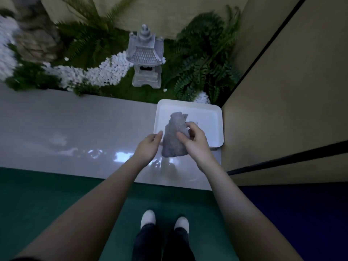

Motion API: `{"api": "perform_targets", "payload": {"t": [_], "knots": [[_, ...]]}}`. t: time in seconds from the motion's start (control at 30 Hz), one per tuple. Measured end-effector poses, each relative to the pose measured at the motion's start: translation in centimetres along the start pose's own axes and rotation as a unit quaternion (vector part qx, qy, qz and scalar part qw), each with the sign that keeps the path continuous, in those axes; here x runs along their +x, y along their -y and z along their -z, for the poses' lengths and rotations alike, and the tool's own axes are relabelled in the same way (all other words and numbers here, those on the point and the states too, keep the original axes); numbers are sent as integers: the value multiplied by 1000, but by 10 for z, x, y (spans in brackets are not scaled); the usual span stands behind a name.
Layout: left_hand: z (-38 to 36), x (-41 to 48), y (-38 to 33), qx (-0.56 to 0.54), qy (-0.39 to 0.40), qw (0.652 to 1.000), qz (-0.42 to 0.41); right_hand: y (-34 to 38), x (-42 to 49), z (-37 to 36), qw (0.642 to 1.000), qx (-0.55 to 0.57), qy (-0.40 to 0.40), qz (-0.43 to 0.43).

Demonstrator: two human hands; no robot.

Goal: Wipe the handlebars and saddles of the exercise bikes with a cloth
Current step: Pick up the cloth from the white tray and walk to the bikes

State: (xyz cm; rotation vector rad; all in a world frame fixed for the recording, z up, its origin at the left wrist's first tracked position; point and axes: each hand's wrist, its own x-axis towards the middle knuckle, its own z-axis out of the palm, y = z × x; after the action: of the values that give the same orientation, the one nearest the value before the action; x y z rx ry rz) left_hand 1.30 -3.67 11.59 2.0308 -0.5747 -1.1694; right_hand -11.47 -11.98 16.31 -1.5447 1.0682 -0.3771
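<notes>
Fingers [194, 127] of right hand [195, 142] pinching grey cloth [173, 144] above white tray [207, 117]; left hand [148, 146] relaxed, empty, at tray's near-left corner.

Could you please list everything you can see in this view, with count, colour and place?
cloth: one, grey, over the tray's near edge
tray: one, white, right end of the ledge
ledge: one, glossy grey, mid-frame
stone lantern: one, grey, behind the ledge
ferns: several, green, flanking the lantern
pebbles: many, white, left of the lantern
floor: green, near side
shoes: two, white, bottom centre
right hand: grips the cloth
left hand: fingers relaxed, at the cloth's left edge
</notes>
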Motion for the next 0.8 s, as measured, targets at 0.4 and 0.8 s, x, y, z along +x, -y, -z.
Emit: {"api": "perform_targets", "payload": {"t": [0.4, 0.8], "knots": [[48, -85, -72, -287, -25, 954, -88, 71, -67, 31, 993, 0, -111, 33], [71, -150, -82, -125, -117, 956, -237, 128, -93, -22, 979, -84, -90, 162]]}}
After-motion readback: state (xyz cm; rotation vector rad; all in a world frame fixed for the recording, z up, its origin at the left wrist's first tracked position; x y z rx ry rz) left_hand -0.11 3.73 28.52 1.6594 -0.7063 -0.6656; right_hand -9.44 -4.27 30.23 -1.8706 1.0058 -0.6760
